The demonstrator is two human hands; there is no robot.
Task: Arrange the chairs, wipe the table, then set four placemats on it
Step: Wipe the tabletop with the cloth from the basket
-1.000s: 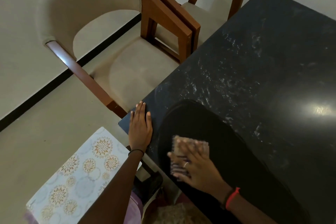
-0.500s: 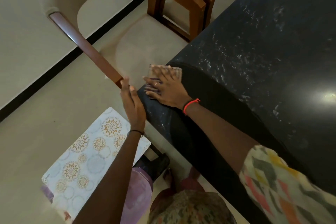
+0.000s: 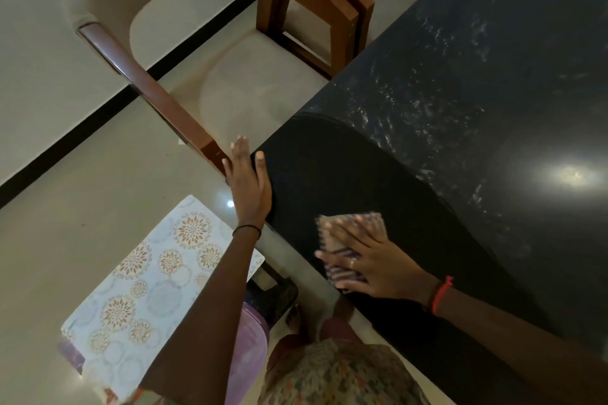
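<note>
Right hand point(image 3: 375, 265), fingers flat, is pressing the cloth point(image 3: 353, 227) on the desk point(image 3: 510, 43); left hand point(image 3: 250, 181), fingers straight, is bracing its near corner. Far smears point(image 3: 427, 85) are remaining, placemats point(image 3: 148, 273) not yet set.

A home dining room: dark table point(image 3: 493, 92), cushioned wooden chairs point(image 3: 250, 82).

Right hand point(image 3: 375, 268) flat on a cloth point(image 3: 375, 223) atop the black table point(image 3: 493, 92), left hand point(image 3: 250, 189) straight-fingered at its corner.

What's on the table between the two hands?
Nothing. The head view shows only bare dark table between the left hand at its corner and the right hand, which presses the cloth flat.
</note>
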